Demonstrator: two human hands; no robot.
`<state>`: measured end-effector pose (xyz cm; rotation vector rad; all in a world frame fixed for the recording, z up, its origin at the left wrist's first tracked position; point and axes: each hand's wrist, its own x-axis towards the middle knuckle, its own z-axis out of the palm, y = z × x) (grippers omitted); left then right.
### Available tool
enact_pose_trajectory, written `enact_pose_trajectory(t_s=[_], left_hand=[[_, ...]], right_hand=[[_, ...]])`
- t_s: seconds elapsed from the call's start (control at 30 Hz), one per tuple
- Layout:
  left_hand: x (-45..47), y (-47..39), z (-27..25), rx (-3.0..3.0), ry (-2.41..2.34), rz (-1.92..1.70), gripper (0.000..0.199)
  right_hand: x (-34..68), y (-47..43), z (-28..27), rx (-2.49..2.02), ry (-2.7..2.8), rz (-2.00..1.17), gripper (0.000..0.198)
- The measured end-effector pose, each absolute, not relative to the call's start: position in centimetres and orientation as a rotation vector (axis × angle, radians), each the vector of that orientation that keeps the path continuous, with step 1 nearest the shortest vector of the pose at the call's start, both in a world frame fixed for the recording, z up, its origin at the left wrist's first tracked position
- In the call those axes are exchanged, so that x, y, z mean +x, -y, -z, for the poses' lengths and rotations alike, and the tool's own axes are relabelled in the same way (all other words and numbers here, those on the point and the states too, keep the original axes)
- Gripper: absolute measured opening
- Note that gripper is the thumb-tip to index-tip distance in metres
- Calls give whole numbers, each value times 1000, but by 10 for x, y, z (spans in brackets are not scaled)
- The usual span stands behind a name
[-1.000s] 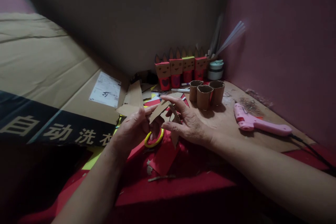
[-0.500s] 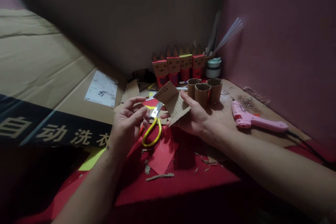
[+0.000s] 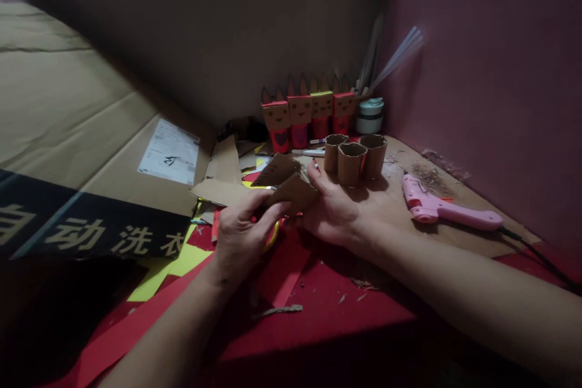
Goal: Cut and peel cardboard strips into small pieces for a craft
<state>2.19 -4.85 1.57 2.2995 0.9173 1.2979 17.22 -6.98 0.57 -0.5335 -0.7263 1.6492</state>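
A folded piece of cardboard [image 3: 297, 193] is held between my two hands above the red tabletop. My left hand [image 3: 248, 230] pinches its near left edge between thumb and fingers. From the other side my right hand [image 3: 334, 209] grips it, thumb up along its right edge. Below and behind my left hand, only part of the scissors' yellow handle [image 3: 273, 236] shows; the rest is hidden. Red paper [image 3: 286, 273] lies under the hands. Just beyond my right hand stand three short cardboard tubes [image 3: 351, 167].
A pink glue gun [image 3: 448, 206] with a black cord lies at right. Several cardboard figures with ears [image 3: 300, 112] line the back, beside a pale blue lidded container [image 3: 370, 115]. A large cardboard box [image 3: 104, 133] leans at left. Yellow paper [image 3: 152, 279] and scraps lie around.
My left hand has moved right and closed on the cardboard piece, which has tilted and sits lower. The scissors, in plain view before, are now mostly covered by my left hand and the cardboard.
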Motion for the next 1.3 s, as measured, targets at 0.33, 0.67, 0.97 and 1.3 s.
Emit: enact_pose_trajectory(t_s=[0.33,0.67,0.97,1.3], left_hand=[[22,43,-14,2164,-1307,-1289,34],[16,31,-15,2007,-947,-1254,77],[10,26,-12,2737,-694,-908,56],[13,31,-9,3181,-697,-910,60]], right_hand=[[170,74,1,-413,835,-1706,20],[172,71,2,-385,728,-1791,21],[182,65,-7,-284,610,-1873,61],[181,67,-11,-325,489,-1910,60]])
